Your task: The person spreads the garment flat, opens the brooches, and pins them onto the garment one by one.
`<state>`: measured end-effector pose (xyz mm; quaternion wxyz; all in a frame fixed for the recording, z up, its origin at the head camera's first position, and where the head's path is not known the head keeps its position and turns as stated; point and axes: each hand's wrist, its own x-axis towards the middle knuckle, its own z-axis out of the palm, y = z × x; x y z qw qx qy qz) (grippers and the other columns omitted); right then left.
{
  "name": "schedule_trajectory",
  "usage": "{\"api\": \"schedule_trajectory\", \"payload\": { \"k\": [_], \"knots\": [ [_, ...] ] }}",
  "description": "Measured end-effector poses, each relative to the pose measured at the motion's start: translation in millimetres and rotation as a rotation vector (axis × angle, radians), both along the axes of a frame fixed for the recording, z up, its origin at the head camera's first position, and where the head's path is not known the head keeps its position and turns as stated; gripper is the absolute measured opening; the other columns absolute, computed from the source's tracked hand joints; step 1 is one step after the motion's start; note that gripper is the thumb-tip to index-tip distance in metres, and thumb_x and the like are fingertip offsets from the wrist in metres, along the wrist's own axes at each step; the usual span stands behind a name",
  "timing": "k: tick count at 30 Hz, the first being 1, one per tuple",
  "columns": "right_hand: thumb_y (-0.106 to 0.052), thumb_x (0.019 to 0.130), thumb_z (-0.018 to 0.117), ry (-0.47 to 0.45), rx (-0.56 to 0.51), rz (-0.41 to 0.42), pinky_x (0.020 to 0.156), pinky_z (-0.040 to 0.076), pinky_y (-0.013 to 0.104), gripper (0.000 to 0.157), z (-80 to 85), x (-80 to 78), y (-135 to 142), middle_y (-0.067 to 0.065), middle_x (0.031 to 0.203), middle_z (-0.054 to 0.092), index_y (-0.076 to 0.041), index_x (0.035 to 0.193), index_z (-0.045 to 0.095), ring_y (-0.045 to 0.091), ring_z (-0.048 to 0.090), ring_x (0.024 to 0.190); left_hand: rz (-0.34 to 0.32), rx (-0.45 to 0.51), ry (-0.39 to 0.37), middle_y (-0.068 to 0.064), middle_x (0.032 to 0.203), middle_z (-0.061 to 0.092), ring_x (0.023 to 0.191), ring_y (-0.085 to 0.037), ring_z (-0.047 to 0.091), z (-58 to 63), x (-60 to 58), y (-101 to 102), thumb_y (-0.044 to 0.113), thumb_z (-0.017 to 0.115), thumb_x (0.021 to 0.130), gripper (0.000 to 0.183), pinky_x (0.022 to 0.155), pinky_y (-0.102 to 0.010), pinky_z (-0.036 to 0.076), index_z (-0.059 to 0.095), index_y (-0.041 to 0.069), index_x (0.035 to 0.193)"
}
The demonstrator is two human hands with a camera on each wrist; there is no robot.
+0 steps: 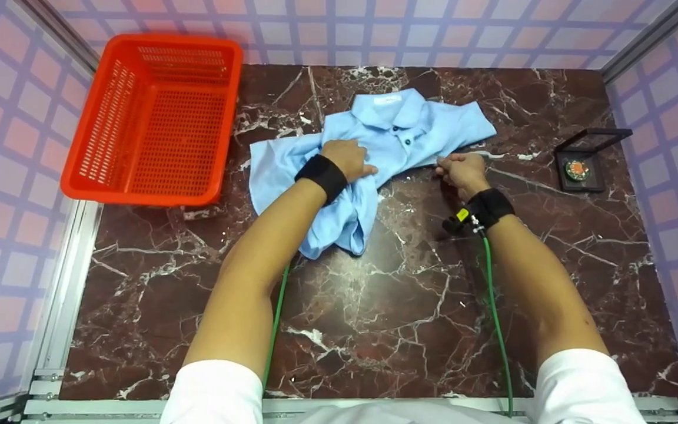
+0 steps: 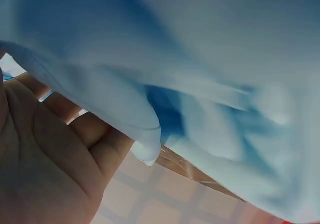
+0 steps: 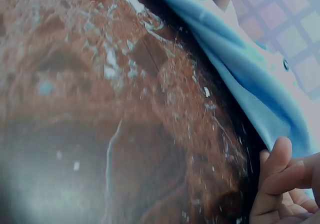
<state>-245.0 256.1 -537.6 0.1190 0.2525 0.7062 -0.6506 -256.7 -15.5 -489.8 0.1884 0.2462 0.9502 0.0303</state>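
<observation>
A light blue collared shirt with dark buttons lies crumpled on the dark marble-patterned table, collar towards the back wall. My left hand is over its middle, gripping a fold. In the left wrist view, the fingers of my left hand go behind the edge of the blue cloth, which hides their tips. My right hand pinches the shirt's edge below the sleeve on the right. Fingers of that right hand also show at the cloth's edge in the right wrist view.
A red plastic basket stands at the back left. On the right sits a small black open case with a round green and orange item in it. Green cables run from both wrists. Checkered walls enclose the table's back and sides.
</observation>
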Motion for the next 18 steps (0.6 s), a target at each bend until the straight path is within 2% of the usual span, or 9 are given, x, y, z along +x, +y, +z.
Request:
{"api": "schedule_trajectory", "payload": {
  "k": [4, 9, 13, 18],
  "knots": [
    [-0.005, 0.095, 0.067, -0.001, -0.012, 0.010, 0.046, 0.041, 0.016, 0.022, 2.7, 4.3, 9, 0.000, 0.063, 0.064, -0.005, 0.077, 0.056, 0.007, 0.061, 0.056, 0.025, -0.030, -0.010, -0.015, 0.139, 0.058, 0.125, -0.035, 0.055, -1.5, -6.1, -9, 0.056, 0.046, 0.102, 0.062, 0.102, -0.050, 0.045, 0.061, 0.005, 0.133],
    [-0.006, 0.096, 0.067, -0.027, 0.010, 0.025, 0.051, 0.046, 0.017, 0.008, 7.1, 8.7, 24, -0.001, 0.069, 0.066, -0.002, 0.093, 0.062, 0.006, 0.063, 0.060, 0.050, -0.061, -0.034, -0.015, 0.146, 0.052, 0.131, -0.034, 0.051, -3.2, -12.5, -19, 0.056, 0.044, 0.103, 0.064, 0.105, -0.050, 0.043, 0.058, 0.005, 0.139],
    [-0.007, 0.096, 0.068, -0.048, 0.025, 0.025, 0.052, 0.048, 0.016, 0.016, 11.1, 12.3, 38, -0.002, 0.073, 0.068, 0.000, 0.108, 0.063, 0.004, 0.063, 0.059, 0.054, -0.066, -0.024, -0.016, 0.145, 0.054, 0.130, -0.035, 0.052, -3.1, -14.8, -27, 0.055, 0.045, 0.103, 0.063, 0.104, -0.050, 0.044, 0.058, 0.004, 0.138],
    [-0.003, 0.094, 0.068, -0.059, -0.011, -0.004, 0.047, 0.046, 0.014, 0.014, 12.4, 18.4, 57, -0.001, 0.071, 0.068, 0.000, 0.106, 0.062, 0.004, 0.061, 0.055, 0.053, -0.073, -0.032, -0.016, 0.149, 0.050, 0.136, -0.035, 0.046, -1.0, -16.9, -37, 0.051, 0.051, 0.102, 0.061, 0.110, -0.050, 0.039, 0.055, 0.005, 0.143]
  ]
}}
